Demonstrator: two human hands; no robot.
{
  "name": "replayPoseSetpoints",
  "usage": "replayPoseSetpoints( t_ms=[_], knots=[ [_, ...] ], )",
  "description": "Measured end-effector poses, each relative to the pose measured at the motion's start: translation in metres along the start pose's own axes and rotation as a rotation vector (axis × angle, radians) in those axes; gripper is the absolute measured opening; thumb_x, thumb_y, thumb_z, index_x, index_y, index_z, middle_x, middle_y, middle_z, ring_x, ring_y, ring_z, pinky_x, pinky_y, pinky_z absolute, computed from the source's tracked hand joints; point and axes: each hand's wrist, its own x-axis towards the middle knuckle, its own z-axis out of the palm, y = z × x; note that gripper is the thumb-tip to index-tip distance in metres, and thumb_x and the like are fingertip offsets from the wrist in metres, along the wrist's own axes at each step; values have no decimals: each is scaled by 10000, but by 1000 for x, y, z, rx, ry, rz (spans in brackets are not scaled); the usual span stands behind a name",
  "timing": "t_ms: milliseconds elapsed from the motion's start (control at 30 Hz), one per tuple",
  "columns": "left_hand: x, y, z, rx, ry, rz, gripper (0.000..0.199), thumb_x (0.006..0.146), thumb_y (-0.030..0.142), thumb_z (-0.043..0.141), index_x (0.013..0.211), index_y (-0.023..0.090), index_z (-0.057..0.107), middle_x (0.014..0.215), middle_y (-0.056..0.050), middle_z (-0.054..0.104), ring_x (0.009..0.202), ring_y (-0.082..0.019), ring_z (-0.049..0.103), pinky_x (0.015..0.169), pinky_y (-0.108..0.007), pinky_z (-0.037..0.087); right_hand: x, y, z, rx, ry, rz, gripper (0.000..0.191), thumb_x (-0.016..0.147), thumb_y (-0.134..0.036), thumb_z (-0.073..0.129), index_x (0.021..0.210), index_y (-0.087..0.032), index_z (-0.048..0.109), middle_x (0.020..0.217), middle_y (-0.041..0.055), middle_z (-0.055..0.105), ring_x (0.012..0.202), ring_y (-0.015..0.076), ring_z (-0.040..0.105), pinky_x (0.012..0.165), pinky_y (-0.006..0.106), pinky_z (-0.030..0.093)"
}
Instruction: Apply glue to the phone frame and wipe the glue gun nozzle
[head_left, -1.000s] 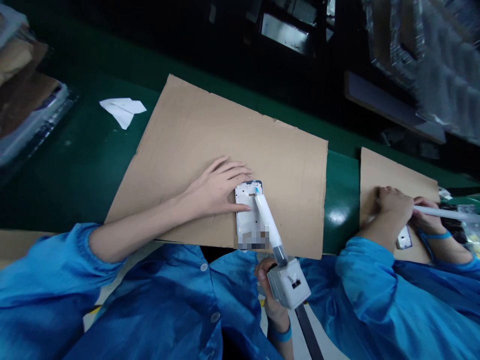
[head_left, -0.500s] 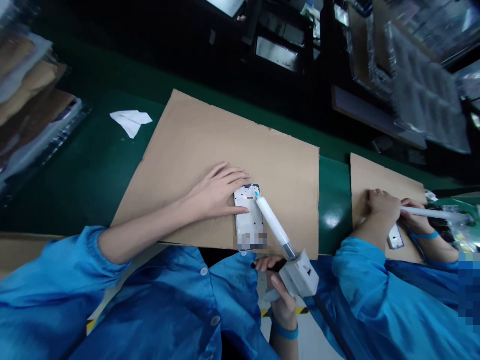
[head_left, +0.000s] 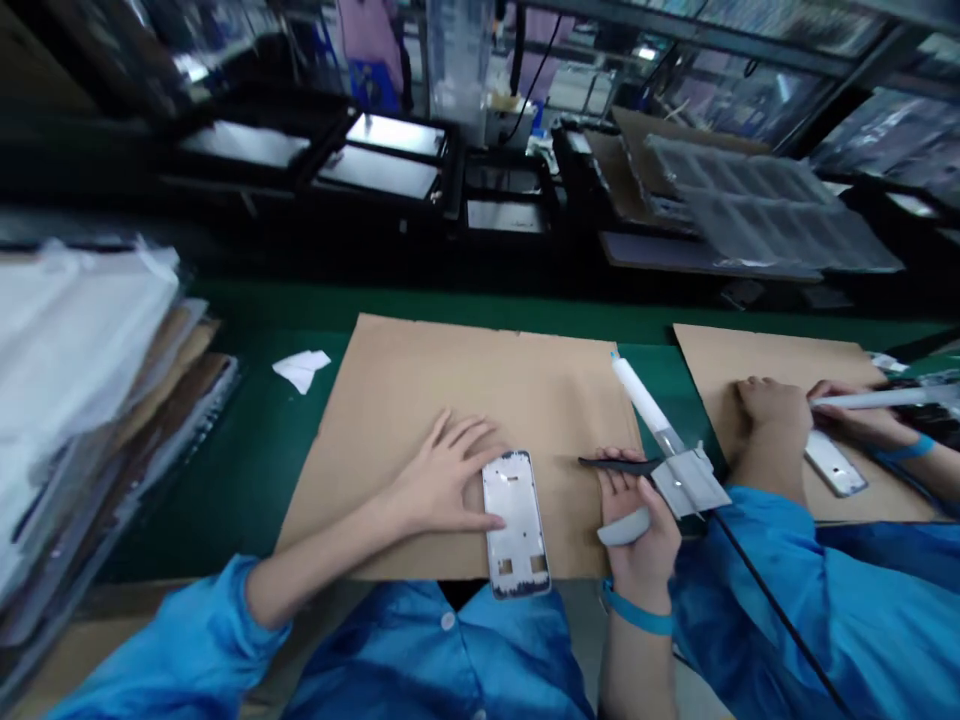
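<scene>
My left hand (head_left: 442, 485) rests on a cardboard sheet (head_left: 420, 400), thumb and fingertips against the edge of a silver phone frame (head_left: 516, 525). The frame lies flat, its inner side up, with small cut-outs. My right hand (head_left: 637, 530) is to its right, at the cardboard's edge. That hand holds a white dispensing syringe (head_left: 641, 395) in a grey holder (head_left: 688, 482), with its tip pointing away from me. A black pointed tool (head_left: 619, 465) crosses the fingers, and a pale grey pad (head_left: 622, 527) sits at the palm.
A co-worker's hands (head_left: 795, 405) work to the right, with a white syringe (head_left: 877, 398) over a phone frame (head_left: 835, 463) on another cardboard sheet (head_left: 750, 360). Green bench (head_left: 225, 480) surrounds both sheets. A wrapped stack (head_left: 82, 400) stands at left; trays (head_left: 772, 210) stand behind.
The syringe has left the phone frame and now stands to its right in my right hand. My head has turned, levelling the view and showing more of the room behind.
</scene>
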Motion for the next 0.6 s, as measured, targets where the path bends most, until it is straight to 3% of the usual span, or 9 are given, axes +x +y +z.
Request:
replayPoseSetpoints(
  t_ms=[100,167,233,300,367,500,600],
  knots=[
    [-13,2,-4,45,-59,-15,1102,915,881,801,1793,308,460,1828,-157,466,1678,-436,451,1447,-724,167,-11,10,16,332,53,220,465,771,-505,712,1140,-225,673,1332,227,728,1294,334,766,1334,652,501],
    [-11,-6,-14,75,-49,-52,1094,934,853,803,1811,330,410,1800,-134,512,1619,-422,524,1412,-680,310,-10,14,16,353,80,231,474,754,-497,743,1141,-231,684,1350,233,725,1285,356,764,1329,686,492],
    [0,-19,-26,146,102,-185,926,1034,766,734,1788,311,444,1773,-147,542,1575,-427,568,1343,-657,420,-8,18,14,349,74,203,444,760,-514,752,1098,-231,700,1303,237,735,1243,374,772,1306,720,505],
    [12,-31,-37,232,331,-334,707,1143,639,610,1731,257,517,1746,-180,561,1567,-432,576,1302,-654,457,-8,18,16,348,47,200,428,753,-525,776,1058,-231,717,1243,223,746,1220,369,776,1307,711,513],
    [19,-36,-42,263,458,-373,584,1198,556,512,1666,213,569,1686,-189,619,1530,-400,615,1263,-612,503,-10,16,19,356,12,224,441,737,-528,806,1055,-232,732,1200,204,752,1215,350,777,1315,680,523],
    [10,-26,-30,230,278,-207,513,1212,578,500,1534,215,665,1547,-139,735,1384,-328,712,1173,-507,586,-11,6,22,359,43,214,476,691,-542,825,1044,-237,734,1173,195,752,1194,345,781,1294,673,539],
    [-3,-20,-18,257,171,-138,525,1208,579,523,1562,218,665,1669,-140,652,1520,-340,628,1299,-541,500,-10,0,21,353,93,225,445,672,-543,810,989,-238,741,1217,217,752,1226,371,774,1251,693,563]
  ],
)
